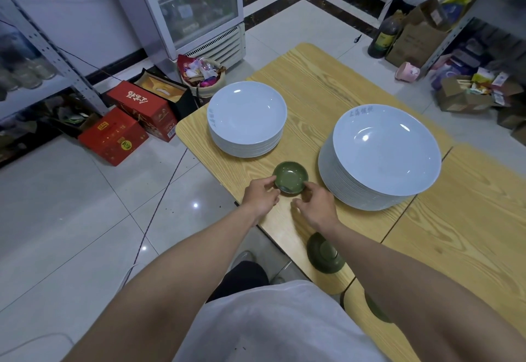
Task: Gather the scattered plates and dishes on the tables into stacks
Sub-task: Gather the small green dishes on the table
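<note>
Far left on the floor sit red cartons (113, 136) and a full basket (203, 77), both off the worktop (469, 233) and not in my way. On the worktop's left part stands the smaller stack of white plates (247, 118), already squared up.

Just in front of it is the step in hand, as I judge it: collecting the small green dish (291, 177), which lies near the worktop's front edge between the two white stacks. My left hand (260, 196) pinches its left rim with thumb and curled fingers. My right hand (316, 205) curls its fingers against the right rim, with the thumb held apart from the dish. I cannot tell whether the dish is lifted or resting.

Under my right forearm, close to the edge, lies an upturned green dish (323, 253). The next move probably calls for bringing the two together, taking care that neither slides off the edge. A further green piece (375, 309) shows nearer me, mostly hidden.

To the right the larger stack of white plates (381, 156) stands tall just beside my right hand, so I would keep the wrist off it.
</note>
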### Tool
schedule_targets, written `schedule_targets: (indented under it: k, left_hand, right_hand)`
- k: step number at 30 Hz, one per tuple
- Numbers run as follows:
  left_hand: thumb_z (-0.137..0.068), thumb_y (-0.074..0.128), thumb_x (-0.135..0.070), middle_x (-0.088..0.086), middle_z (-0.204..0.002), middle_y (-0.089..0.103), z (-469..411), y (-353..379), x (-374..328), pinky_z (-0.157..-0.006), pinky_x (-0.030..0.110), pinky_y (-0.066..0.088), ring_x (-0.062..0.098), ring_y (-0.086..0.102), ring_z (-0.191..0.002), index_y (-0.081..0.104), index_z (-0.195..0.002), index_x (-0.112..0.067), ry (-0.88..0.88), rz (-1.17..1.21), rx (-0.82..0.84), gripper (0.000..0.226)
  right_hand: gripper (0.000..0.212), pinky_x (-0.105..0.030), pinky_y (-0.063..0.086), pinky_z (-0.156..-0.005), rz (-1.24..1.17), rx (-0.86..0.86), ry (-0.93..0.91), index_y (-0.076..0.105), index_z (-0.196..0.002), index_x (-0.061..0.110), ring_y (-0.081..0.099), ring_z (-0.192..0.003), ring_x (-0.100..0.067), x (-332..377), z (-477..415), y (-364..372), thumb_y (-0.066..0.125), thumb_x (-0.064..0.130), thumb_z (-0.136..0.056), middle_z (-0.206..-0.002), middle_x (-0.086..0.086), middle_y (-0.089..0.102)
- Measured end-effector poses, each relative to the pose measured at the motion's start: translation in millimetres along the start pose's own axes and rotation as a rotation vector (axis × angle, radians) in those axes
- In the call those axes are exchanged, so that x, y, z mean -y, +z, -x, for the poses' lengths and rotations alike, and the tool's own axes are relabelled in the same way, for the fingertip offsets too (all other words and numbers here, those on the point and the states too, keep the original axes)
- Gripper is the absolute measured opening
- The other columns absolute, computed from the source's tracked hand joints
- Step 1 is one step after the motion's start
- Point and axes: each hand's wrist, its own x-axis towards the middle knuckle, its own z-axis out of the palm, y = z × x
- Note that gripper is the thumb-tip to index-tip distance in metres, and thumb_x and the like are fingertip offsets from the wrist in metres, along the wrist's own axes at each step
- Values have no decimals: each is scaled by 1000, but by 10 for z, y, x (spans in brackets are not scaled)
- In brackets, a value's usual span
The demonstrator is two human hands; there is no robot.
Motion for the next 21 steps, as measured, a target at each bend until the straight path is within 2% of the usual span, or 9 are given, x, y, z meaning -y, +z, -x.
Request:
schedule_targets:
  k: [3,6,7,9,10,11,13,17,21]
  left_hand:
    - [-94,59,0,10,-138,57,-11,0,4,-85,32,58,12,58,-72,48,-144,-12,1,-20,-6,52]
    - [-94,60,-1,14,-137,58,0,-11,2,-76,24,56,9,59,-72,48,-143,-12,5,-49,4,52]
    - [-94,61,-2,15,-136,59,6,-18,-7,-78,25,57,11,62,-75,49,-144,-14,9,-71,9,52]
    - [-93,63,-7,11,-138,59,30,-32,-33,-94,32,55,19,67,-100,49,-144,-16,31,-144,17,53]
    - [-93,63,-9,8,-140,58,47,-45,-52,-102,34,49,22,63,-115,50,-143,-17,50,-205,14,53]
    - [-94,62,-10,6,-141,56,76,-59,-75,-108,31,44,22,57,-125,50,-144,-17,78,-286,6,52]
    - [-95,59,-12,5,-141,56,164,-94,-100,-108,27,40,23,51,-131,51,-144,-17,161,-492,-16,50]
    - [-95,54,-20,6,-139,56,418,-156,-132,-100,38,45,31,49,-128,50,-143,-18,355,-909,11,48]
    - [-101,42,-42,6,-163,21,654,-90,-148,-119,48,20,31,18,-149,27,-155,-20,405,-1310,88,61]
  right_hand:
    - [58,-36,49,-98,-8,-6,9,55,-138,7,60,-111,-25,12,-11,0,74,18,-84,-121,-9,66]
    - [57,-37,50,-97,-7,-2,11,56,-136,8,61,-109,-25,8,-18,-5,74,19,-84,-119,-10,68]
    - [57,-37,49,-98,-7,3,13,56,-137,7,61,-111,-25,8,-21,-7,74,19,-84,-120,-10,68]
    - [61,-38,49,-100,-7,14,13,53,-139,8,60,-114,-25,10,-12,-21,74,21,-84,-125,-9,66]
    - [62,-38,49,-100,1,15,13,52,-140,9,60,-116,-25,7,-8,-33,75,23,-84,-127,-9,65]
    - [63,-38,49,-99,15,16,15,51,-142,11,59,-117,-25,9,8,-57,74,24,-85,-129,-8,64]
    - [61,-37,49,-95,75,24,5,49,-142,13,58,-119,-26,11,59,-123,72,26,-87,-132,-7,62]
    - [59,-40,49,-95,334,95,-115,46,-143,16,55,-122,-29,7,253,-313,64,37,-91,-137,-9,57]
    - [72,-44,28,-116,597,173,-222,28,-153,20,34,-141,-31,-89,428,-474,55,51,-93,-155,-10,36]
